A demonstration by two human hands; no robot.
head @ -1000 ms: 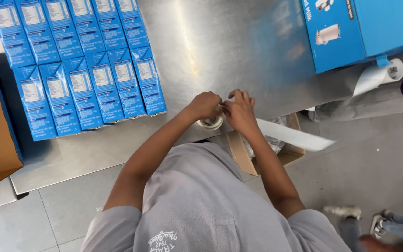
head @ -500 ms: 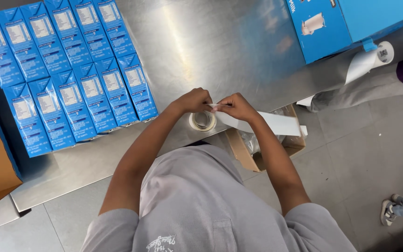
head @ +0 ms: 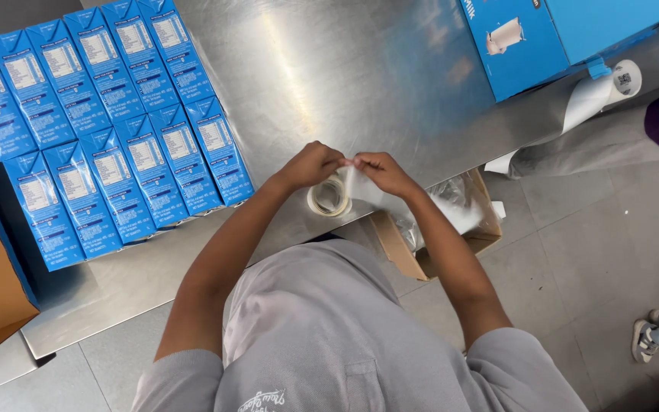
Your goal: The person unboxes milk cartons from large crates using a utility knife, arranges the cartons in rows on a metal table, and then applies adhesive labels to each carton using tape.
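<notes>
left hand [head: 310, 164]: I'm pinching the tape roll [head: 329, 196], over the steel table [head: 360, 76] edge
right hand [head: 379, 172]: fingers pinching its loose end
around: blue cartons [head: 101, 130] lying left, open box [head: 436, 229] sitting below on the floor

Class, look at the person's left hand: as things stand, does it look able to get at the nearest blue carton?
Probably yes. The left hand is pinching tape by the tape roll, but only bare steel table lies between it and the nearest blue carton.
</notes>
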